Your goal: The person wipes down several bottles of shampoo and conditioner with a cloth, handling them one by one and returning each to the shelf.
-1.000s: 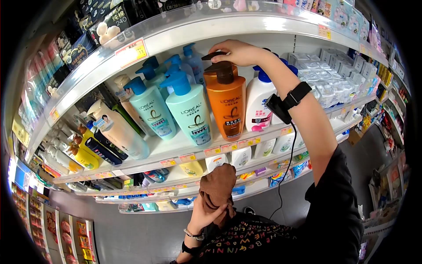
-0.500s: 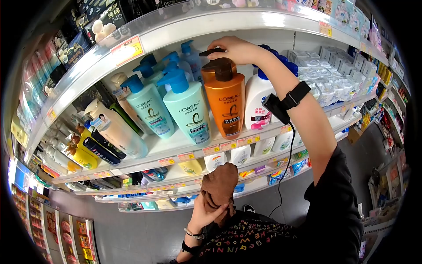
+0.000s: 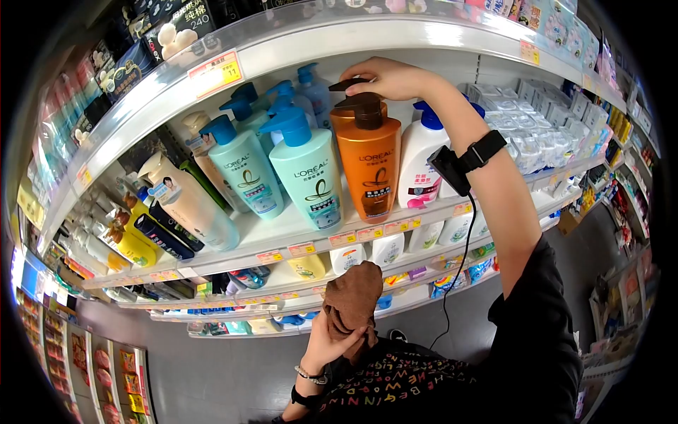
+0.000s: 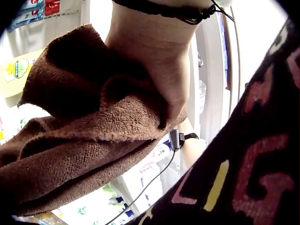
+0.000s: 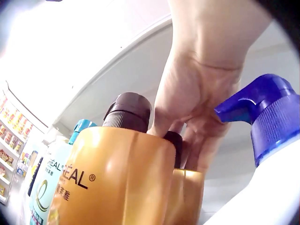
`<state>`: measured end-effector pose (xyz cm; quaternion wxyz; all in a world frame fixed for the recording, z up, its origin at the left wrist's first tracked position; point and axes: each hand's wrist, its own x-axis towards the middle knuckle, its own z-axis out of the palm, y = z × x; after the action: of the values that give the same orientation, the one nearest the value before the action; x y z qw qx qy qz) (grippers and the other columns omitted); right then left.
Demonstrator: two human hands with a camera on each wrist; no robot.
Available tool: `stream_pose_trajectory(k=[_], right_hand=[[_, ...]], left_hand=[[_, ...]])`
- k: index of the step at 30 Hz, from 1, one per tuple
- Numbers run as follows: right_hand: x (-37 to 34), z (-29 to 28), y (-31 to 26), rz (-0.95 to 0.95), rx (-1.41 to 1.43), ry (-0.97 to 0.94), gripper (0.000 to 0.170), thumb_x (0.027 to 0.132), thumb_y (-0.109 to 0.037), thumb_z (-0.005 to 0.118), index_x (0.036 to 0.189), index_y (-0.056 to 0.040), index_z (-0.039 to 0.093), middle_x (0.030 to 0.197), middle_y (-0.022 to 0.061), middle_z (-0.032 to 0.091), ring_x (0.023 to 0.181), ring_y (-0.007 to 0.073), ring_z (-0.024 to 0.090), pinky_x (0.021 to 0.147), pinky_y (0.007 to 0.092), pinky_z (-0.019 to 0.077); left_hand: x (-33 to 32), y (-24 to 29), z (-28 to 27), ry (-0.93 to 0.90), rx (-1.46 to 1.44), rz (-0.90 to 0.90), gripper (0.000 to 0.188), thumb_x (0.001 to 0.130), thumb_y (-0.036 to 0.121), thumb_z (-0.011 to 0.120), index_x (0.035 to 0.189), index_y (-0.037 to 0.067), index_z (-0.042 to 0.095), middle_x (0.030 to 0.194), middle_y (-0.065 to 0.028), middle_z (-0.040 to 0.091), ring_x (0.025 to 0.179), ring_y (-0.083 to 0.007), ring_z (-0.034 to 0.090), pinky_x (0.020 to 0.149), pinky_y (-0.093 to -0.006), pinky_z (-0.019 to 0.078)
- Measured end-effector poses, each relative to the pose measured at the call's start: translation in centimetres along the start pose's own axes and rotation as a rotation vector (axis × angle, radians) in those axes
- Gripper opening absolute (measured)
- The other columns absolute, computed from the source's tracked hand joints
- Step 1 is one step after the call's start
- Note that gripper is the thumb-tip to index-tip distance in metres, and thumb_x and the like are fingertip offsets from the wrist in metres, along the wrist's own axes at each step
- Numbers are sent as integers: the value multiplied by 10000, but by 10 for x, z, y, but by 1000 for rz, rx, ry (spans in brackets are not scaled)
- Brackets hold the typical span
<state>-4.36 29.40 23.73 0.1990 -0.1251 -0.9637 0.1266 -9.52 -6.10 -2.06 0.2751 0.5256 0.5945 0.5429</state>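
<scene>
My right hand (image 3: 395, 79) reaches over the front orange pump bottle (image 3: 376, 169) and holds the brown pump top (image 5: 174, 145) of a second orange pump bottle (image 5: 186, 197) behind it. In the right wrist view the fingers curl round that top. The front bottle's brown pump (image 5: 129, 111) stands just beside the thumb. Low in front of the body, my left hand (image 3: 330, 345) grips a bunched brown towel (image 3: 354, 297). The left wrist view shows the towel's folds (image 4: 108, 126) hanging from the hand, most fingers hidden in the cloth.
Mint-green pump bottles (image 3: 308, 177) with blue tops stand left of the orange ones. To the right are white bottles (image 3: 420, 166) with blue pumps and clear-wrapped packs (image 3: 526, 131). The upper shelf edge (image 3: 395, 34) runs above my right hand. A black cable (image 3: 462, 268) hangs from the right wrist.
The head view has shifted slightly, moving the shelf a little in the frame. Both hands keep their holds, and the bottles stay in place.
</scene>
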Motion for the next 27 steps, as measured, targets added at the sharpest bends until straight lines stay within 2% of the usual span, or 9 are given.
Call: stream_pose_trajectory(k=[12, 15, 17, 18, 20, 22, 24, 26, 27], right_hand=[[-3, 2, -2, 13, -8, 17, 486, 873, -394, 545, 1227, -62, 509, 1129, 131, 579, 1035, 233, 540, 889, 320, 417], [-12, 3, -8, 48, 84, -8, 442, 899, -353, 511, 1233, -64, 495, 1127, 132, 579, 1016, 235, 549, 866, 317, 430], [-22, 8, -2, 41, 119, 233, 379, 920, -290, 470, 1226, -69, 493, 1120, 132, 584, 1000, 219, 558, 850, 305, 440], [-30, 8, 0, 37, 122, 231, 379, 920, -290, 470, 1226, -69, 493, 1120, 132, 584, 1000, 219, 558, 850, 305, 440], [-56, 3, -13, -139, 50, 431, 344, 924, -236, 444, 1213, -56, 496, 1114, 129, 589, 996, 206, 561, 847, 300, 443], [-98, -5, -51, -70, 97, 519, 344, 905, -240, 486, 1179, -35, 520, 1117, 140, 595, 1022, 265, 573, 857, 330, 443], [-139, -3, -82, -103, 250, 617, 311, 864, -181, 538, 1121, -7, 553, 1072, 131, 617, 994, 241, 592, 861, 335, 441], [-190, 7, -97, -36, 174, 539, 287, 808, -130, 582, 1061, 4, 588, 1018, 123, 639, 961, 213, 607, 863, 344, 443], [-209, 20, -100, -88, 297, 459, 265, 765, -103, 602, 1008, 2, 617, 987, 122, 650, 956, 214, 612, 879, 361, 441]], left_hand=[[0, -2, -1, -30, 2, -51, 575, 676, 114, 762, 1129, -57, 452, 1062, -154, 596, 988, -212, 586, 876, -335, 453], [1, 5, -1, -33, 8, -30, 605, 676, 115, 764, 1152, -56, 432, 1079, -159, 583, 1005, -213, 575, 887, -337, 444], [1, 9, -3, -17, 10, -27, 615, 681, 118, 762, 1165, -50, 421, 1097, -156, 570, 1021, -212, 565, 896, -335, 438], [0, 10, -4, -2, 8, -22, 626, 685, 120, 759, 1178, -44, 410, 1116, -153, 557, 1037, -211, 554, 904, -334, 432], [-2, 1, -5, 31, -32, -17, 625, 690, 127, 756, 1184, -41, 413, 1106, -156, 568, 1027, -220, 563, 890, -336, 440], [-4, -1, -6, 63, -78, -17, 624, 694, 135, 752, 1190, -38, 416, 1096, -158, 579, 1017, -230, 573, 876, -338, 448], [-3, 2, -5, 45, -195, -51, 645, 702, 124, 745, 1213, -39, 387, 1146, -154, 546, 1059, -229, 544, 900, -344, 432], [0, 5, -1, 36, -269, -40, 664, 706, 123, 741, 1230, -37, 366, 1175, -156, 521, 1083, -231, 525, 913, -349, 422], [3, 7, 1, 21, -335, -19, 684, 710, 121, 738, 1247, -35, 345, 1205, -158, 496, 1107, -234, 506, 927, -355, 411]])
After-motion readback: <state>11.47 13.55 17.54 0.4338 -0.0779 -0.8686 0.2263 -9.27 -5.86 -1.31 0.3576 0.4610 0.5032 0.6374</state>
